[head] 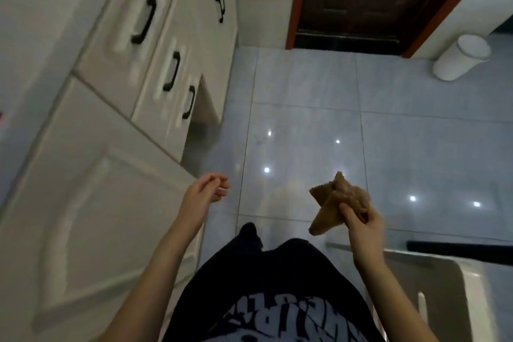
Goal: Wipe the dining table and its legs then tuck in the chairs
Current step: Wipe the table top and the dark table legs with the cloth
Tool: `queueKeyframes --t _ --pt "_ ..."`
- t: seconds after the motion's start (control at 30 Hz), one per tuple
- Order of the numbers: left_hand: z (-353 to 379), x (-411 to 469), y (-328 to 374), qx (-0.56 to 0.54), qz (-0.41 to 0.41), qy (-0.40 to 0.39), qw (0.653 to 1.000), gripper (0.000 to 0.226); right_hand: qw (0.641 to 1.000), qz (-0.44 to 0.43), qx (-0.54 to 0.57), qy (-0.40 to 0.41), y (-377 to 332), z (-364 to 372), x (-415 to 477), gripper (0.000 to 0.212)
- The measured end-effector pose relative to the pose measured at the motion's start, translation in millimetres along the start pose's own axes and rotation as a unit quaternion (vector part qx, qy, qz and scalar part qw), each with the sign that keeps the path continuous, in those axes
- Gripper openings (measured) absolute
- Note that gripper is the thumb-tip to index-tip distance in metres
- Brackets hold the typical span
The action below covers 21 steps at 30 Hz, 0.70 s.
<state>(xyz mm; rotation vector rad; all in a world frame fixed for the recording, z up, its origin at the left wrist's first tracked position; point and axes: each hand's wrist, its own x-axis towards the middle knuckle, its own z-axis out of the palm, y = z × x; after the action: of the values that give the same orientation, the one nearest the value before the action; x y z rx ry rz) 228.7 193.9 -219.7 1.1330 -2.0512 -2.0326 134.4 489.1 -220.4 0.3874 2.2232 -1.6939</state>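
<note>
Brown cloth (340, 198) (crumpled) pinched in right hand (361, 223).

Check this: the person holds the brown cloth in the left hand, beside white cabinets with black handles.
Wrong hand: the head view shows the brown cloth held in the right hand, beside white cabinets with black handles. The left hand holds nothing.

Both our bare forearms (155, 266) extend forward, apart. Our left hand (204, 198) is held free, its fingers (219, 183) loosely curled and holding nothing. Our right hand (362, 223), on the right, pinches a crumpled cloth (342, 197) between thumb and fingers.
</note>
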Motion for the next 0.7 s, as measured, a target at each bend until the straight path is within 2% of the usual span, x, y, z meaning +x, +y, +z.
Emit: queueKeyframes --t 0.27,0.43,0.53,0.7 --pt "61.6 159.8 83.6 0.057 0.01 -0.114 0.992 0.022 0.987 0.038 0.045 0.149 -41.9 2.5 107.3 0.006" --pt "110.7 257.8 114.8 0.079 -0.015 -0.117 0.99 0.025 0.976 0.05 0.04 0.209 -62.2 -3.4 208.9 0.007" --pt "134.6 307.6 139.9 0.091 -0.028 -0.097 0.991 0.027 0.975 0.044 0.04 0.216 -88.7 -6.5 273.7 0.009" --pt "167.2 382.9 189.4 0.081 -0.041 -0.055 0.994 0.026 0.985 0.013 0.068 0.16 -151.6 -10.5 366.3 0.012"
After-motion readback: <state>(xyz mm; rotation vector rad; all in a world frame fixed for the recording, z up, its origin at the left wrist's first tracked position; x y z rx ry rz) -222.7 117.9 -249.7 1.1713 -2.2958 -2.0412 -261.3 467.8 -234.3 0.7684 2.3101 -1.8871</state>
